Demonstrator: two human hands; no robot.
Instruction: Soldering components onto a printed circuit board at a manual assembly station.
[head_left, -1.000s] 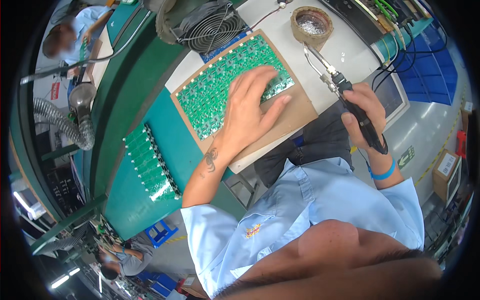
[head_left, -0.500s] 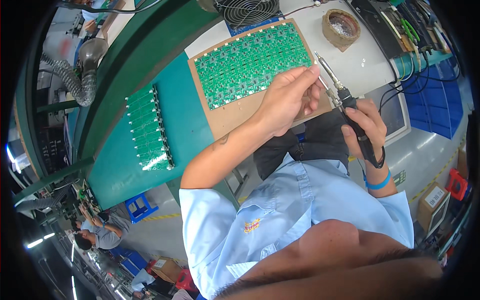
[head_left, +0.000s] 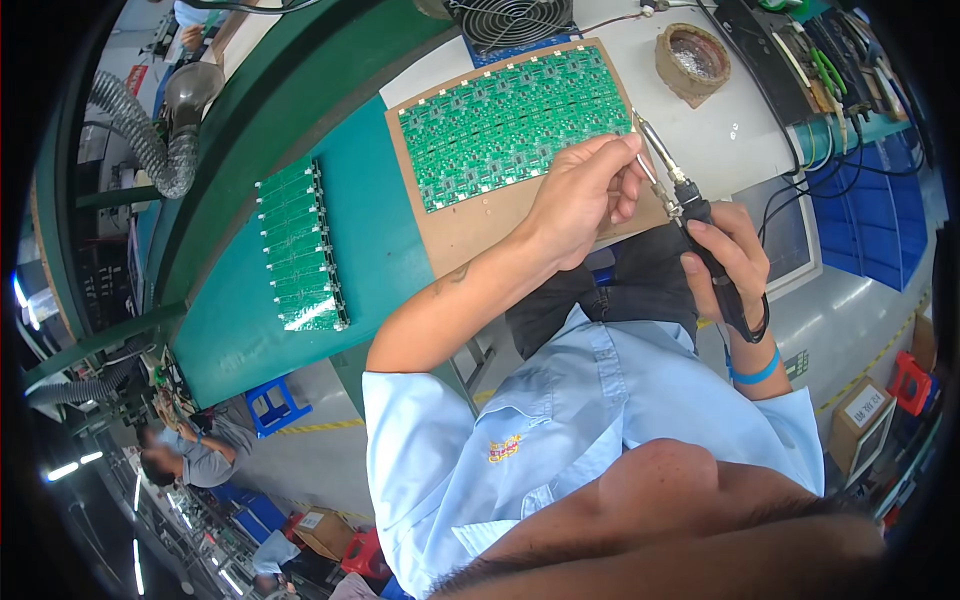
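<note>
Green workbench (head_left: 372, 235), soldering iron (head_left: 692, 206) inside right hand (head_left: 737, 250), near left hand (head_left: 583, 195).

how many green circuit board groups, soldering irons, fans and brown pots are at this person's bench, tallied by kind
Green circuit board groups: 2
Soldering irons: 1
Fans: 1
Brown pots: 1
Total: 5

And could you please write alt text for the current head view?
A right hand grips a black-handled soldering iron, while the left hand is pinched close to its front end. To their left, a green circuit-board panel lies on a brown sheet; farther left, a narrower green panel lies on a teal bench.
</note>
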